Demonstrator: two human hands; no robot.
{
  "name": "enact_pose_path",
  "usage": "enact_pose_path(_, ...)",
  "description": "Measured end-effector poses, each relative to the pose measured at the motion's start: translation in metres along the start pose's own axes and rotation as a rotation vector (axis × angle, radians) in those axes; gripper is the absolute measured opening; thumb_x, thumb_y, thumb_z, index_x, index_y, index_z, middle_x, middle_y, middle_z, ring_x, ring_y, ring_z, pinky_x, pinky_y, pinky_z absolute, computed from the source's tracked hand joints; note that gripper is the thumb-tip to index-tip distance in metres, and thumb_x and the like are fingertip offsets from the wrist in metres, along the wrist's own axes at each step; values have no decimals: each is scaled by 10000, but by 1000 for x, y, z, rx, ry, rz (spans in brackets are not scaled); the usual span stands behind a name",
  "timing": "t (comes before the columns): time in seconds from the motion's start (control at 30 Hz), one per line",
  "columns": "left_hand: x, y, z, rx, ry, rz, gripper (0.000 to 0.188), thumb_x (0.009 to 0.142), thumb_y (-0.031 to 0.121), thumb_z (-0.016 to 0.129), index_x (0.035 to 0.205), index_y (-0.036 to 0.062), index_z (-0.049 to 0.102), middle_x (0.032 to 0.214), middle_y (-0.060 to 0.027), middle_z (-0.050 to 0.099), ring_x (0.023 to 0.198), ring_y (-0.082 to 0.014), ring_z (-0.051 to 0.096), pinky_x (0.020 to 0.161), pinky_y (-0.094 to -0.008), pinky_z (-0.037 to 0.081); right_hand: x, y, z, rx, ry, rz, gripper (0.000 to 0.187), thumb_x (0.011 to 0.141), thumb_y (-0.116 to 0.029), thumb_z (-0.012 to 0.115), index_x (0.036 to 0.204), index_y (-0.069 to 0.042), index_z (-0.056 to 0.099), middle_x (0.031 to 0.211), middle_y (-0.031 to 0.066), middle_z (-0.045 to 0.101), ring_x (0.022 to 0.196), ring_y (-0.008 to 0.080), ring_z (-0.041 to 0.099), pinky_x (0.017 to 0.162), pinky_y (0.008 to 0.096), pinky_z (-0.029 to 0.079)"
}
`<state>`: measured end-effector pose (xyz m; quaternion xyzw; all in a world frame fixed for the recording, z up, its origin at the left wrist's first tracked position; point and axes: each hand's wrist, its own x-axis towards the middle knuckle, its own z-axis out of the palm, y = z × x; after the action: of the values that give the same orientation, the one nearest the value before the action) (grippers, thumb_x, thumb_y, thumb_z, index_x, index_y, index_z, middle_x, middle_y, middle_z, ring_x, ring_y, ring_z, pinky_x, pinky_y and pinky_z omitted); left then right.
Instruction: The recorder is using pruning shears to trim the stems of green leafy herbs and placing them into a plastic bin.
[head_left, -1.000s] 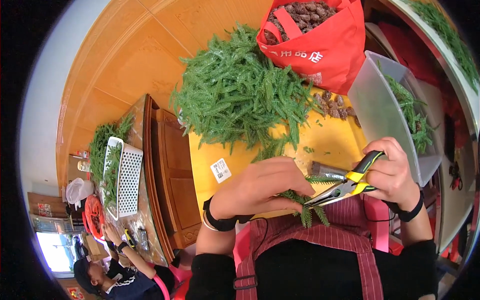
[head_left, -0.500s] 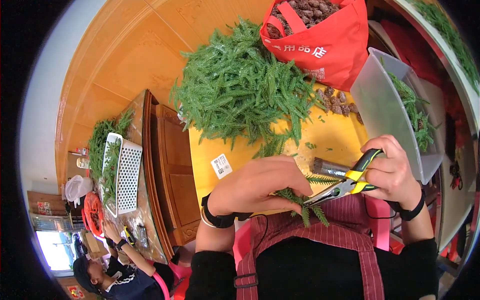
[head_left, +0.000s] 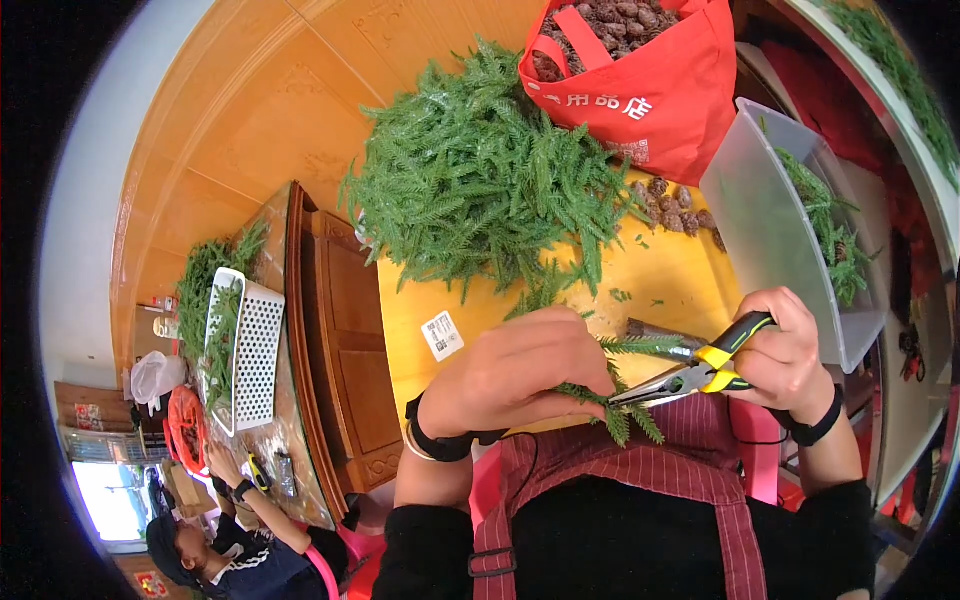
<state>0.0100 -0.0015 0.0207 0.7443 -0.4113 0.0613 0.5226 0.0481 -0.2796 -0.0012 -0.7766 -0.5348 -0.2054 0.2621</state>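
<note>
Between thumb and fingers, my left hand (head_left: 525,370) pinches a green artificial pine sprig (head_left: 628,415) over my apron. My right hand (head_left: 790,355) grips yellow-and-black long-nose pliers (head_left: 690,380). Their jaws point left and meet the sprig right beside my left fingertips; what exactly the tips bite on is too small to make out. A dark bundle of thin wires (head_left: 650,335) lies on the yellow table behind the sprig, partly covered by it. Beyond my hands rises a large heap of green pine sprigs (head_left: 490,180).
A red bag (head_left: 670,90) of pine cones stands at the back, with several loose pine cones (head_left: 675,210) before it. At right is a translucent bin (head_left: 770,220) holding greenery. A white perforated basket (head_left: 258,350) sits on the left table, where another person (head_left: 240,550) works.
The pliers' handles have come slightly closer together and tilted up a little. The sprig has turned, its tips now spreading further up and right. My left hand has barely shifted.
</note>
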Motion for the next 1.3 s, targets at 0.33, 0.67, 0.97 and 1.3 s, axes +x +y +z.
enact_pose_path(0.33, -1, 6, 10, 270, 151, 98, 219, 629, 84, 743, 774, 57, 581, 721, -56, 602, 636, -225, 559, 635, -353, 459, -15, 1, 11, -46, 63, 66, 320, 537, -292, 735, 555, -61, 513, 593, 38, 521, 675, 284, 571, 534, 356, 423)
enact_pose_path(0.67, -1, 6, 9, 496, 160, 253, 225, 607, 41, 631, 818, -19, 581, 795, -110, 577, 672, -234, 546, 628, -342, 460, -23, -2, 10, -73, 77, 193, 353, 597, -346, 739, 669, -28, 605, 845, 88, 666, 1001, 388, 537, 782, 466, 411)
enact_pose_path(0.97, 2, 0, 9, 389, 267, 21, 245, 620, -5, 720, 848, -2, 630, 804, -91, 569, 710, -206, 546, 649, -301, 454, -34, -4, 31, 201, 47, 813, 236, 727, -210, 655, 713, 12, 574, 707, 160, 571, 769, 327, 546, 711, 370, 435)
enact_pose_path(1.3, 7, -14, 24, -551, 532, -401, 173, 802, 8, 582, 975, -2, 581, 948, -55, 582, 864, -134, 537, 763, -265, 433, -36, 6, 73, 39, -242, 769, 241, 812, -218, 571, 803, 22, 589, 788, 202, 606, 818, 358, 555, 771, 404, 428)
